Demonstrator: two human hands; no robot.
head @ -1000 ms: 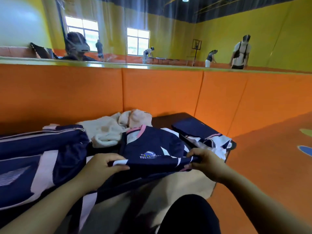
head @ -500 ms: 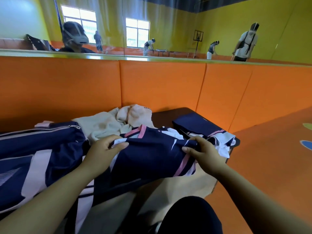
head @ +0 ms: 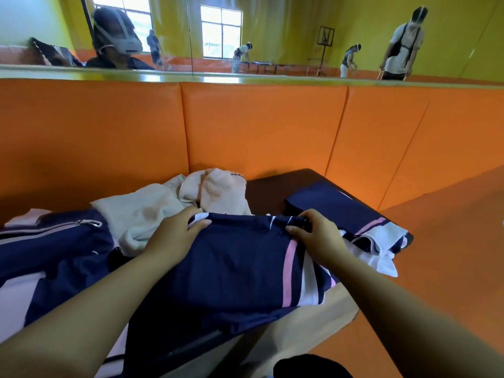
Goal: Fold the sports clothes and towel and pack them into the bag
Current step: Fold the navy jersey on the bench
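Both hands hold the far edge of a navy garment (head: 240, 271) with a pink stripe: the left hand (head: 174, 236) and the right hand (head: 319, 237) each curl their fingers over it. It lies in front of the person, beside the navy bag (head: 54, 241). A cream towel (head: 141, 214) lies behind, and what seems another folded garment (head: 341, 207) rests on the dark counter (head: 267, 188).

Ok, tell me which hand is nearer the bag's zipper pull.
Left. The left hand grips the far edge of the navy shirt, across the towel from the zipper pull; the right hand grips that edge farther right.
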